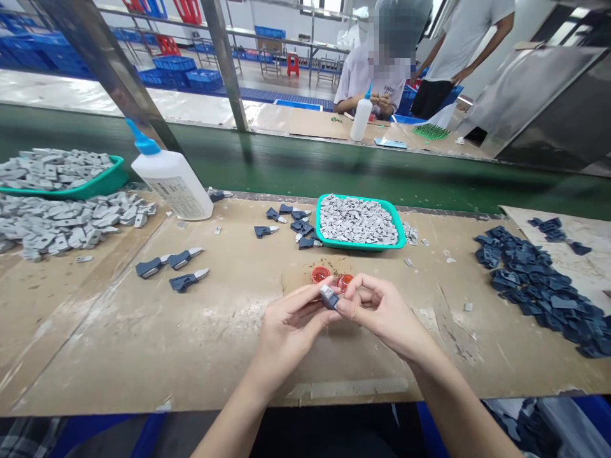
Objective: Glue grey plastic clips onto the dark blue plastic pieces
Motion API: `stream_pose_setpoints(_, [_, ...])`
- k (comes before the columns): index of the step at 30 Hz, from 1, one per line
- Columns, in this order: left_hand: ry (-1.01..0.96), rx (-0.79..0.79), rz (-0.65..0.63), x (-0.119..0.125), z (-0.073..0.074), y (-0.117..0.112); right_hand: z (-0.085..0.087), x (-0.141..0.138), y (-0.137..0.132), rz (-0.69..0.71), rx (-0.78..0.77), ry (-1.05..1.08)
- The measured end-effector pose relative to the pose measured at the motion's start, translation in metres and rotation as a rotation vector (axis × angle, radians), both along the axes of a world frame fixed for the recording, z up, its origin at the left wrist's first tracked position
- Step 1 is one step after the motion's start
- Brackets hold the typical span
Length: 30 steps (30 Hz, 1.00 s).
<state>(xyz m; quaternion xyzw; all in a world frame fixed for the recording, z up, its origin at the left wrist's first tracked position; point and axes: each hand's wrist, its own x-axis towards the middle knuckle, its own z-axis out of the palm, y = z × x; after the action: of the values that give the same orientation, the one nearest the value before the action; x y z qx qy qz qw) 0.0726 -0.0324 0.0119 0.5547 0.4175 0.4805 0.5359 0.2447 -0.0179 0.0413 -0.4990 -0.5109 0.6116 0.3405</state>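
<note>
Between my two hands, over the middle of the cardboard-covered table, is a small dark blue plastic part [330,299] with a light grey piece at its upper end. My left hand [298,315] pinches it from the left, thumb below and fingers above. On its right side, the thumb and fingers of my right hand [377,308] close on the same part. Just beyond my fingers stand two small red cups, one [320,274] at left and another [344,282] partly hidden by my hands. Farther back, a green tray [401,236] holds many tiny grey pieces.
Blue-and-grey assembled parts [189,278] lie left of my hands, more behind. A white glue bottle [174,184] stands at back left beside heaped grey pieces [62,222]. Dark blue parts [539,286] are piled at right. A person [370,83] sits across the green conveyor belt [286,162].
</note>
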Motion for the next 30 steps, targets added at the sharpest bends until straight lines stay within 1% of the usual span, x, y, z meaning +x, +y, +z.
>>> stream_pose_setpoints(2, [0.23, 0.163, 0.042, -0.013, 0.0, 0.007, 0.003, 0.009, 0.022, 0.023, 0.034, -0.052])
stream_pose_setpoints(3, [0.355, 0.257, 0.077, -0.023, 0.0, 0.012, 0.004, 0.017, 0.037, 0.011, 0.067, -0.11])
stream_pose_setpoints(4, [0.476, 0.346, 0.123, -0.035, -0.002, 0.017, 0.004, 0.027, 0.054, -0.042, 0.142, -0.207])
stream_pose_setpoints(5, [0.591, 0.415, 0.176, -0.049, -0.004, 0.023, 0.003, 0.037, 0.072, -0.093, 0.245, -0.36])
stream_pose_setpoints(6, [0.703, 0.456, 0.225, -0.065, -0.008, 0.03, 0.001, 0.046, 0.09, -0.137, 0.322, -0.56])
stream_pose_setpoints(7, [0.811, 0.473, 0.276, -0.082, -0.012, 0.038, -0.001, 0.055, 0.107, -0.187, 0.363, -0.78])
stream_pose_setpoints(8, [0.927, 0.458, 0.32, -0.1, -0.016, 0.045, -0.003, 0.061, 0.123, -0.198, 0.363, -0.953])
stream_pose_setpoints(9, [1.055, 0.429, 0.342, -0.118, -0.019, 0.052, -0.006, 0.064, 0.137, -0.201, 0.363, -1.028])
stream_pose_setpoints(10, [1.189, 0.379, 0.372, -0.135, -0.022, 0.059, -0.008, 0.064, 0.149, -0.197, 0.354, -1.09])
stream_pose_setpoints(12, [1.417, 0.286, 0.397, -0.165, -0.024, 0.07, -0.014, 0.06, 0.167, -0.175, 0.336, -1.139])
stream_pose_setpoints(14, [1.555, 0.235, 0.379, -0.187, -0.021, 0.077, -0.017, 0.051, 0.177, -0.157, 0.315, -1.191])
stream_pose_setpoints(16, [1.607, 0.216, 0.341, -0.198, -0.014, 0.084, -0.018, 0.045, 0.185, -0.137, 0.293, -1.222])
stream_pose_setpoints(17, [1.614, 0.207, 0.325, -0.199, -0.009, 0.087, -0.018, 0.043, 0.187, -0.126, 0.286, -1.227])
stream_pose_setpoints(19, [1.608, 0.21, 0.309, -0.192, -0.001, 0.098, -0.014, 0.042, 0.188, -0.112, 0.285, -1.22])
stream_pose_setpoints(22, [1.538, 0.279, 0.23, -0.166, 0.006, 0.122, -0.006, 0.047, 0.176, -0.129, 0.338, -1.178])
stream_pose_setpoints(24, [1.455, 0.315, 0.142, -0.144, 0.005, 0.141, -0.003, 0.051, 0.155, -0.166, 0.39, -1.126])
stream_pose_setpoints(26, [1.365, 0.311, 0.071, -0.124, 0.002, 0.159, -0.003, 0.054, 0.128, -0.22, 0.428, -1.013])
stream_pose_setpoints(28, [1.268, 0.284, 0.024, -0.11, -0.003, 0.172, -0.007, 0.053, 0.099, -0.269, 0.429, -0.818])
stream_pose_setpoints(30, [1.158, 0.256, 0.002, -0.102, -0.006, 0.175, -0.014, 0.051, 0.071, -0.3, 0.38, -0.577])
